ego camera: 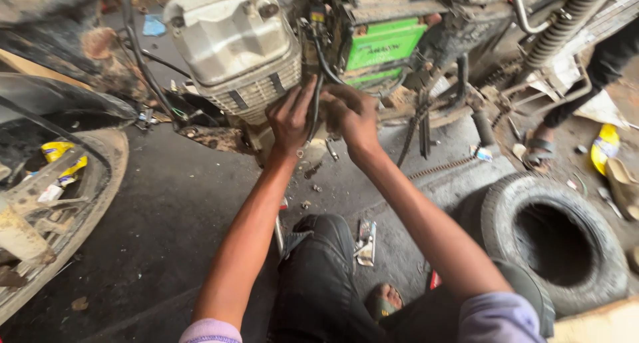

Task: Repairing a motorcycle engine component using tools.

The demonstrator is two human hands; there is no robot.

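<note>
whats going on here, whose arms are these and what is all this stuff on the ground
The one picture comes from a camera worn on a person's head, looking down, so both arms are that person's own. The left hand and right hand reach side by side into the underside of a stripped motorcycle, at a black cable below the dirty white engine cover. The pictures do not show clearly whether either grip is closed on it. A green battery sits to the right. On the dark oily floor lie a worn tyre, a drive chain and small scraps. A sandalled foot belongs to another person.
</note>
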